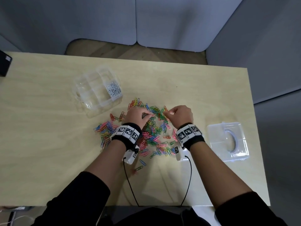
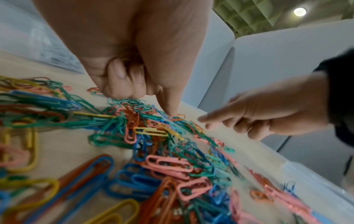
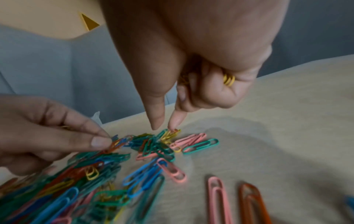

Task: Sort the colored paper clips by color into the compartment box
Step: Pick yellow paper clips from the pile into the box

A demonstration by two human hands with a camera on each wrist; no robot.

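Both hands picking over the loose heap of coloured wire paper clips (image 1: 151,128) on the pale wooden table (image 1: 48,136)

Head view: the clear plastic compartment box (image 1: 97,90) is sitting just beyond the heap, holding white clips (image 1: 114,88); left wrist view: the left hand (image 2: 124,63) is pinching an orange clip (image 2: 177,117); right wrist view: the right hand (image 3: 191,68) is clutching yellow clips (image 3: 229,79), forefinger and thumb narrowing on another.

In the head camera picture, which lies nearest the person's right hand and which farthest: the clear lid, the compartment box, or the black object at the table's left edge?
1. Clear lid, just right of the right hand.
2. Compartment box, up and left, past the left hand.
3. Black object, at the far left edge.
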